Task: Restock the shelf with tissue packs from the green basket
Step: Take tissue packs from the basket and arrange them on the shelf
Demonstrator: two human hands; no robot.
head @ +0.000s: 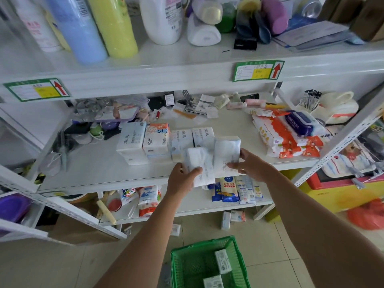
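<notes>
My left hand (pixel 182 179) grips a white tissue pack (pixel 200 167) at the front edge of the middle shelf (pixel 99 173). My right hand (pixel 249 163) holds a second white pack (pixel 227 154) just to its right, tilted over the shelf. Behind them a row of tissue packs (pixel 155 142) stands on the shelf. On the floor below sits the green basket (pixel 187 265) with two white packs (pixel 222 260) in it.
Wet-wipe and red-patterned packs (pixel 291 134) pile at the shelf's right. Masks and small clutter (pixel 87 125) lie at the left and back. Tall bottles (pixel 91 26) stand on the upper shelf. Bagged goods (pixel 234 190) fill the lower shelf; a few packs (pixel 230 219) lie on the floor.
</notes>
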